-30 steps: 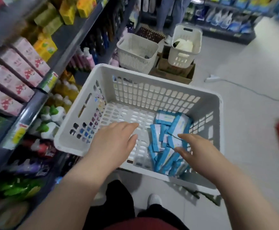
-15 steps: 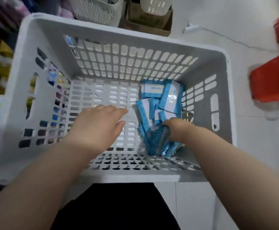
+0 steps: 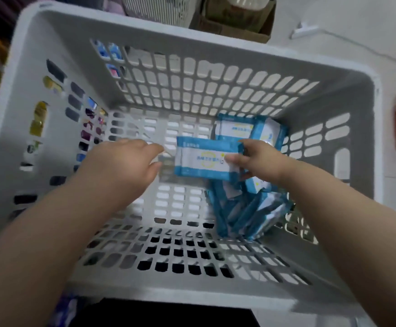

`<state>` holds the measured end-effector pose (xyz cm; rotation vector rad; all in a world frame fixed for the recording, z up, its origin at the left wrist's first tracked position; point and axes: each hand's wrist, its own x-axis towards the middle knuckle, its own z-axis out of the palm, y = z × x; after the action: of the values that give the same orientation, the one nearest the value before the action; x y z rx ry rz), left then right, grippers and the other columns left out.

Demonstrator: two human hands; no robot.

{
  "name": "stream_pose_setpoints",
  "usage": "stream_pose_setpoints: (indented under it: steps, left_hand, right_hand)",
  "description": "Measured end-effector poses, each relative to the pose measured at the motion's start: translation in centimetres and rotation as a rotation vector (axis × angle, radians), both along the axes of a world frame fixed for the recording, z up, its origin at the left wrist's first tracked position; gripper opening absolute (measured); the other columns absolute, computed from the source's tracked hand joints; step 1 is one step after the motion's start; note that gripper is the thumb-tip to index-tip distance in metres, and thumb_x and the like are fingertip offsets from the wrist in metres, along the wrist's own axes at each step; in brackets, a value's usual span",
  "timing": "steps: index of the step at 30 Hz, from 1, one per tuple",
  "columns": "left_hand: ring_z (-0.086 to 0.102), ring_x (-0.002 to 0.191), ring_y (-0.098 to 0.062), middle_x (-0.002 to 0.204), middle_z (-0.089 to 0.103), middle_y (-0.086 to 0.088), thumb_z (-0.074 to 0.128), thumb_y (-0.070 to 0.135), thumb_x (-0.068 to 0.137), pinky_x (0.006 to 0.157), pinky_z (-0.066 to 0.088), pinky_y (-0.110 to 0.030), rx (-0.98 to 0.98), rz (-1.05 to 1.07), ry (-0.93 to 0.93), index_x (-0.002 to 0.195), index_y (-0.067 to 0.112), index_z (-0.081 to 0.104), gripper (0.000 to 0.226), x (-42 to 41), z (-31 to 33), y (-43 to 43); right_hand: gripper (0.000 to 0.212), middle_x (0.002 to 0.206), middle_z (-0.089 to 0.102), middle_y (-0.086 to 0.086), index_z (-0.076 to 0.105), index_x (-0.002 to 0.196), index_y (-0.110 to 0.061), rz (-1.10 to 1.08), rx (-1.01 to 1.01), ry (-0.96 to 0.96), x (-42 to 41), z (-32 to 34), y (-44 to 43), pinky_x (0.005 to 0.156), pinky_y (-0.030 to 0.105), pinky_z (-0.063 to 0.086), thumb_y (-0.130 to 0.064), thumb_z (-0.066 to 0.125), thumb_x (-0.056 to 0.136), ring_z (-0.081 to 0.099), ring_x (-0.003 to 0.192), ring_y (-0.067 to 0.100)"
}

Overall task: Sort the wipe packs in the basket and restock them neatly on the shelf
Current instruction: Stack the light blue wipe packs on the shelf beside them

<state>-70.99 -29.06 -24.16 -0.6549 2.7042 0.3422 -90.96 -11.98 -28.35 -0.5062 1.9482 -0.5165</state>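
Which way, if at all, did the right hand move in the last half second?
Yes. Against the basket, the right hand has risen out of the pile of wipe packs toward the far wall, pinching one pack.

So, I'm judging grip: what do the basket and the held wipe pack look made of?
Basket: rigid moulded plastic, matte whitish-grey, judging by its slotted walls. Wipe pack: soft printed film, likely plastic, slightly glossy, with sealed blue ends.

Left hand (image 3: pixel 121 164) hovers, fingers straight; right hand (image 3: pixel 260 161) pinches a wipe pack (image 3: pixel 201 160).
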Motion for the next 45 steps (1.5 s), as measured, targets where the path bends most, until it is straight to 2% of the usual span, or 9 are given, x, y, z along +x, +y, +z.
stream_pose_setpoints:
  steps: [4,9,15,20,25,33,37,41,45]
  left_hand:
    - [0.047,0.120,-0.016,0.133,0.050,0.006,0.027,0.043,0.099,0.087,0.041,-0.031,-0.059,-0.086,-0.206,0.140,0.032,0.035,0.043,-1.4,-1.0,-0.5]
    - [0.051,0.115,-0.019,0.128,0.053,0.001,0.030,0.040,0.099,0.091,0.046,-0.036,0.000,-0.142,-0.384,0.135,0.028,0.043,0.040,-2.7,-4.8,-0.9]
    - [0.047,0.115,-0.023,0.131,0.047,-0.008,0.038,0.025,0.098,0.086,0.040,-0.030,0.295,0.045,-0.405,0.135,0.019,0.044,0.038,-3.7,-10.2,-0.7]
    - [0.000,0.146,-0.020,0.159,-0.010,0.002,0.038,0.007,0.092,0.118,0.015,-0.036,0.061,-0.103,-0.246,0.152,0.024,-0.002,0.074,-3.4,-12.1,-1.0]
    - [-0.010,0.146,-0.015,0.156,-0.024,0.003,0.032,0.001,0.091,0.118,0.004,-0.037,0.046,-0.301,-0.428,0.150,0.027,-0.012,0.078,-1.7,-13.3,-1.0]
    - [0.001,0.146,-0.011,0.159,0.005,0.008,0.032,0.007,0.096,0.116,0.007,-0.032,0.046,-0.485,-0.450,0.151,0.024,0.014,0.061,0.1,-11.9,-3.6]
    - [0.045,0.124,-0.017,0.133,0.053,0.000,0.042,0.016,0.099,0.103,0.029,-0.022,0.364,0.029,-0.019,0.132,0.015,0.054,0.035,-0.8,-11.3,-3.3]
    - [0.055,0.085,-0.011,0.090,0.059,0.010,0.046,0.037,0.098,0.073,0.045,-0.023,0.926,0.673,0.160,0.111,0.021,0.059,0.024,-2.4,-9.9,-2.9]
    - [0.065,0.103,-0.019,0.114,0.063,-0.005,0.059,0.020,0.092,0.094,0.051,-0.038,1.204,0.940,0.340,0.138,0.015,0.037,0.051,-3.6,-9.3,-2.3]
  right_hand:
    - [0.039,0.110,0.058,0.007,0.057,0.102,-0.013,0.672,0.425,0.309,-0.4,-0.9,-0.6,0.078,0.033,0.046,-0.048,0.060,0.086,0.054,0.097,0.026]
    - [0.041,0.120,0.056,0.001,0.055,0.121,-0.020,1.169,0.656,0.256,1.6,-0.6,1.6,0.081,0.033,0.046,-0.034,0.066,0.084,0.055,0.109,0.024]
    - [0.024,0.121,0.054,0.005,0.054,0.119,-0.015,1.087,0.505,0.322,1.0,0.0,1.5,0.075,0.028,0.039,-0.022,0.046,0.096,0.047,0.092,0.019]
    - [0.036,0.125,0.055,0.005,0.052,0.128,-0.017,1.182,0.632,0.285,0.5,-0.5,2.4,0.091,0.030,0.046,-0.024,0.054,0.093,0.054,0.112,0.021]
    - [0.029,0.121,0.057,0.003,0.057,0.122,-0.022,0.966,0.558,0.313,-0.3,-1.0,2.9,0.087,0.031,0.046,-0.022,0.051,0.094,0.055,0.107,0.021]
    - [0.016,0.086,0.063,0.011,0.060,0.108,-0.006,-0.426,-0.113,-0.217,-1.3,-1.5,-0.1,0.068,0.031,0.057,-0.014,0.051,0.097,0.062,0.077,0.023]
    - [0.013,0.093,0.065,0.010,0.060,0.099,-0.010,-0.523,-0.148,-0.312,-0.2,-2.2,-2.0,0.065,0.027,0.056,-0.013,0.048,0.098,0.063,0.080,0.022]
    - [0.011,0.101,0.066,0.011,0.060,0.098,-0.011,-0.537,-0.162,-0.405,1.1,-2.6,-3.0,0.073,0.030,0.057,-0.013,0.049,0.097,0.064,0.089,0.023]
    - [0.011,0.096,0.066,0.008,0.059,0.102,-0.010,-0.496,-0.153,-0.432,2.3,-2.7,-4.1,0.071,0.026,0.057,-0.010,0.049,0.097,0.064,0.083,0.019]
